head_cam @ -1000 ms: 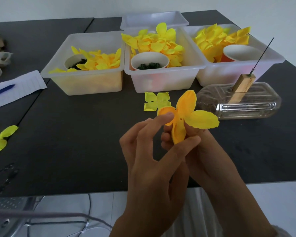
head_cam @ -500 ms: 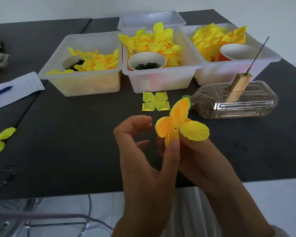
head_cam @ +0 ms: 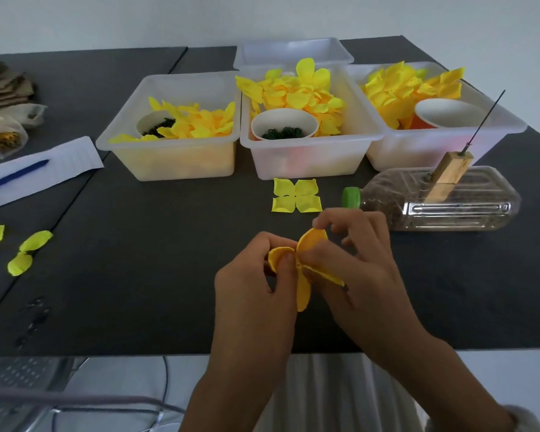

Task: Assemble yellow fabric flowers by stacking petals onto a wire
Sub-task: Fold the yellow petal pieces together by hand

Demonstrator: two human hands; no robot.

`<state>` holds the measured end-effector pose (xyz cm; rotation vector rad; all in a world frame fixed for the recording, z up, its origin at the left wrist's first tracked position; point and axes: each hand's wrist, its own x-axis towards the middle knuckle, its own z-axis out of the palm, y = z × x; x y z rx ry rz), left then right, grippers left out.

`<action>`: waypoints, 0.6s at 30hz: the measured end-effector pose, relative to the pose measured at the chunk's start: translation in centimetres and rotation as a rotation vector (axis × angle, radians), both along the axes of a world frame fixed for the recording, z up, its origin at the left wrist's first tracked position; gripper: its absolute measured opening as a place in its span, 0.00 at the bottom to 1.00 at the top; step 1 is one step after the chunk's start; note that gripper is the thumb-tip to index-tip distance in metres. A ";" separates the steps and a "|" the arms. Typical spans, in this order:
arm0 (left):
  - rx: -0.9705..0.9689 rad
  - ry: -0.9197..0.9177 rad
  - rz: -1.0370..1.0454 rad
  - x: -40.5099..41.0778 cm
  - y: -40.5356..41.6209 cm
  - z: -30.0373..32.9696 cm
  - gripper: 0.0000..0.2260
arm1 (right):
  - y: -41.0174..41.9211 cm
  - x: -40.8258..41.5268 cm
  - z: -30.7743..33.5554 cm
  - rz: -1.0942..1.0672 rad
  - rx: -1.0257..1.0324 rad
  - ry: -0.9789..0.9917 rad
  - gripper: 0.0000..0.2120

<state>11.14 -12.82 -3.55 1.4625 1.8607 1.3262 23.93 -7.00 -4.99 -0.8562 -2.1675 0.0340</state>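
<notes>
Going from left to right, the risks come first. The loose petals at the left edge of the table lie close to the side, and it is thought they could be knocked off by an arm. The left hand is closed on one side of the flower piece, with the thumb pressed on a small curled petal. If that petal is squeezed too hard, it could be creased or torn, because the fabric looks thin and soft. The right hand is pinched on the top petal and on the side petal. If both hands are pulled apart, the piece could be ripped at its middle, where a hole for the wire would be. The wire stands tilted in a wooden block on a bottle lying on its side, well apart from the hands. It is judged that the bottle could be rolled by a push, and the thin wire tip could be missed or a finger poked.

The flower piece is held above the table, in front of the three bins. It is orange-yellow, with about four rounded petals, and it is folded and bent between the fingers. One petal hangs down. A flat, paler four-petal piece lies on the table just behind the hands.
</notes>
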 end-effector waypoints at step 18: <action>0.002 -0.108 -0.109 -0.5 0.1 0.0 0.06 | -0.6 -0.7 0.2 -0.014 -0.446 0.446 0.06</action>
